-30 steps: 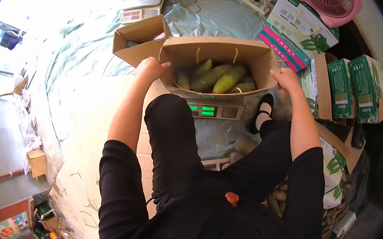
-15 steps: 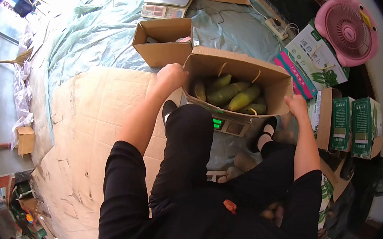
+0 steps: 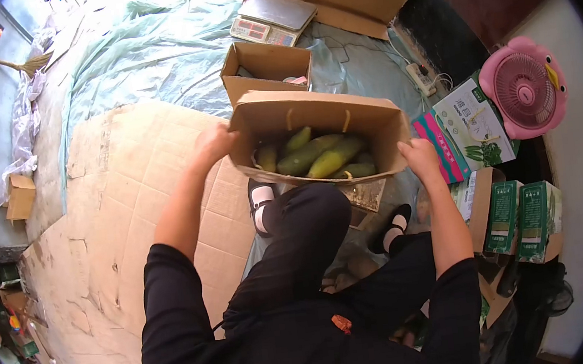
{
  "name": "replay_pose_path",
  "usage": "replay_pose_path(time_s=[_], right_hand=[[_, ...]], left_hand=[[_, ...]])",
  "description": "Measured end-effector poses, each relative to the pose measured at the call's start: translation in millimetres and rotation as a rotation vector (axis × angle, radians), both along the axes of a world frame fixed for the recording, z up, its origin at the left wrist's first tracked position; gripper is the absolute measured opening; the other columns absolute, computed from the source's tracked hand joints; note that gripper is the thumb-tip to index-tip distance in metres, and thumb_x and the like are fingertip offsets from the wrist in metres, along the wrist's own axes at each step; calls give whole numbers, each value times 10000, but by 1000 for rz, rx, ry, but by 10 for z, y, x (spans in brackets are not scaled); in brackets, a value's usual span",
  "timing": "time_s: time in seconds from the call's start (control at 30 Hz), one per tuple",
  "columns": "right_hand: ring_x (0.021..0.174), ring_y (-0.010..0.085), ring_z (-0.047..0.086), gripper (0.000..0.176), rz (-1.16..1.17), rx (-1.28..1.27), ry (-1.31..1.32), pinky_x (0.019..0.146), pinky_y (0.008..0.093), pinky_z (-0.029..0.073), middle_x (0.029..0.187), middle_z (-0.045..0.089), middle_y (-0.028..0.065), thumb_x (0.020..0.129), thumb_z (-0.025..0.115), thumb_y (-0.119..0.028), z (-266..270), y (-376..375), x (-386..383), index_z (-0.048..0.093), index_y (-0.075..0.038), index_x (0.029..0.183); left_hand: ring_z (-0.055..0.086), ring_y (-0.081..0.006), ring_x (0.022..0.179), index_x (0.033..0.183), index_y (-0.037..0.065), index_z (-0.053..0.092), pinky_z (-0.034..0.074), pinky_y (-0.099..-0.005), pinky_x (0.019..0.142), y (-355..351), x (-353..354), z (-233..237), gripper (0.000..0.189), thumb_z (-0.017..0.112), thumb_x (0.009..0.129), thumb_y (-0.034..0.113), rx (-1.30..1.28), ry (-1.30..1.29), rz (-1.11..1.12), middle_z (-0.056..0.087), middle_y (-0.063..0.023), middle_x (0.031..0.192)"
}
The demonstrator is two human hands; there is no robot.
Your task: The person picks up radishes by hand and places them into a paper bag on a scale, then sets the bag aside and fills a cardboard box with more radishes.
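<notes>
An open cardboard box (image 3: 370, 115) hangs between my two hands, above my legs. Inside lie several green radishes (image 3: 309, 155), and two cord handles show on its inner far wall. My left hand (image 3: 216, 144) is closed on the box's left edge. At the opposite end, my right hand (image 3: 420, 157) grips the right edge with the thumb on top. Below the box, between my feet, part of a low scale (image 3: 367, 198) shows; the rest is hidden by the box and my knee.
A smaller open box (image 3: 264, 66) and a silver scale (image 3: 276, 17) stand ahead on plastic sheeting. Flattened cardboard (image 3: 142, 199) covers the floor at left. At right are a pink fan (image 3: 525, 87), a printed carton (image 3: 475, 125) and green cartons (image 3: 537, 222).
Both hands have carried the box of green radishes leftward, off the scale between my feet. The green display is now out of sight, and the camera view has shifted slightly.
</notes>
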State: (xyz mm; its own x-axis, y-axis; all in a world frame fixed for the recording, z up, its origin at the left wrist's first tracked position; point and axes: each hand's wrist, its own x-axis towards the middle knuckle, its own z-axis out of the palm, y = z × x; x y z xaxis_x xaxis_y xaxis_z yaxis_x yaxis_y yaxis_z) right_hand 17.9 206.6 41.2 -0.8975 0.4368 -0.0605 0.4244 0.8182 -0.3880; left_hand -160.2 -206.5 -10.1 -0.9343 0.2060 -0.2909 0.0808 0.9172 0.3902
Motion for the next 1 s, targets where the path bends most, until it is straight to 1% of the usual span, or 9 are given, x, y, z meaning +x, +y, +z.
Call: replay_pose_path(time_s=[0.07, 0.33, 0.53, 0.63, 0.8, 0.9, 0.93, 0.97, 1.0], right_hand=[[746, 407, 565, 420, 78, 0, 12, 652, 472, 427, 756, 580, 248, 739, 578, -402, 36, -311, -263, 602, 17, 723], [866, 324, 612, 326, 417, 132, -195, 751, 415, 487, 908, 643, 151, 772, 582, -370, -152, -1951, -1080, 673, -65, 842], [913, 263, 623, 316, 697, 129, -314, 767, 374, 497, 943, 655, 109, 777, 609, -368, -372, -3342, -1223, 679, -81, 890], [934, 276, 616, 320, 789, 83, -503, 789, 369, 493, 959, 653, 120, 763, 595, -351, -618, -3821, -1074, 677, -82, 915], [887, 280, 616, 229, 966, -45, -611, 755, 392, 484, 929, 653, 116, 767, 567, -268, -773, -3931, -1086, 678, -108, 888], [773, 305, 609, 263, 911, -315, -429, 696, 394, 473, 836, 638, 159, 805, 559, -285, -342, -3631, -1331, 658, -52, 875], [732, 263, 616, 244, 932, -268, -253, 667, 368, 479, 821, 639, 156, 817, 563, -238, -332, -3468, -1385, 650, -22, 890], [678, 185, 599, 214, 872, -388, -227, 631, 314, 475, 773, 634, 119, 823, 566, -185, -286, -3291, -1435, 637, 5, 893], [734, 245, 608, 240, 843, -450, -214, 674, 341, 473, 797, 632, 139, 819, 548, -209, -174, -3116, -1455, 633, 0, 900]], left_hand=[[601, -358, 858, 804, 8, 657, 475, -432, 759, -385, 123, 120, 388, 559, 788, 384, -26, 19, 31, 629, -211, 885], [581, -409, 724, 768, -6, 641, 444, -476, 631, -2120, 1193, -225, 373, 541, 796, 353, 40, 287, 366, 582, -255, 727], [562, -441, 680, 710, -57, 621, 426, -499, 618, -3103, 2282, -301, 410, 551, 786, 339, -179, 218, 641, 560, -281, 683], [561, -451, 702, 712, -74, 614, 429, -502, 636, -3478, 2701, -441, 423, 555, 787, 338, -274, 121, 755, 563, -297, 708], [562, -455, 739, 740, -71, 617, 434, -500, 668, -3797, 3041, -843, 423, 554, 797, 343, -315, 46, 866, 570, -305, 753], [564, -455, 758, 759, -71, 619, 438, -495, 689, -3802, 2972, -863, 430, 540, 812, 349, -281, 73, 885, 575, -303, 772], [566, -453, 760, 757, -69, 620, 439, -495, 688, -3826, 2946, -878, 430, 537, 814, 349, -297, 60, 892, 577, -301, 775], [567, -452, 761, 755, -67, 620, 440, -495, 688, -3854, 2979, -890, 430, 534, 816, 349, -316, 38, 896, 579, -299, 777], [566, -453, 754, 747, -70, 618, 439, -495, 688, -3851, 3021, -895, 440, 530, 816, 356, -307, 59, 898, 578, -298, 770]])
